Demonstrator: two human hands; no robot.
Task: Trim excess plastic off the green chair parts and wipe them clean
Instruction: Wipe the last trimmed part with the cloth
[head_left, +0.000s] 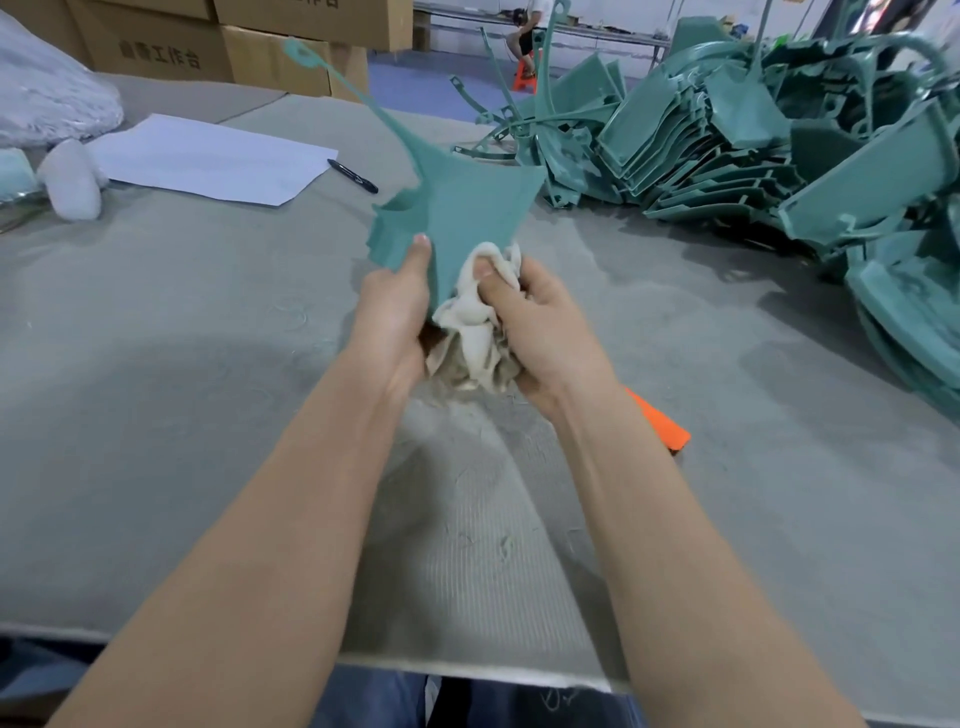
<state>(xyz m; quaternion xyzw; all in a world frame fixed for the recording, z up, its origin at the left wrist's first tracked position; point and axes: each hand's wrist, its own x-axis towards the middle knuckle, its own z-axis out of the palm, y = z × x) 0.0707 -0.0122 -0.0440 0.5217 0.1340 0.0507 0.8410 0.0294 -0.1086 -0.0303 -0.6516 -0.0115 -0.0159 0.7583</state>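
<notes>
"Two hands in shot, what's each doing?"

"My left hand (395, 312) is clamped on the lower edge of the green chair part (462, 208), thumb on its face, holding it up off the tabletop (208, 312). My right hand (535, 332) is closed around a bunched white rag (478, 322), pressed against the part's lower right edge."

"So, wiping step?"

"Looks like it. To do it well I'd keep the left grip firm so the panel doesn't twist, drag the rag along the edge and across the whole face, then flip it and do the other side. I'd guess the long thin stem at the top flexes, so no hard pushing there. Can't tell whether this one is fully trimmed."

"Other parts?"

"Big pile of green chair parts (727, 156) on the tabletop to my right, well apart from my hands. Orange tool (660, 421) lies just beside my right forearm, partly hidden."

"Containers?"

"Cardboard boxes (171, 47) stacked at the back, closed, contents unseen. Clear plastic bag (47, 88) far left, something pale inside, can't tell what."
</notes>
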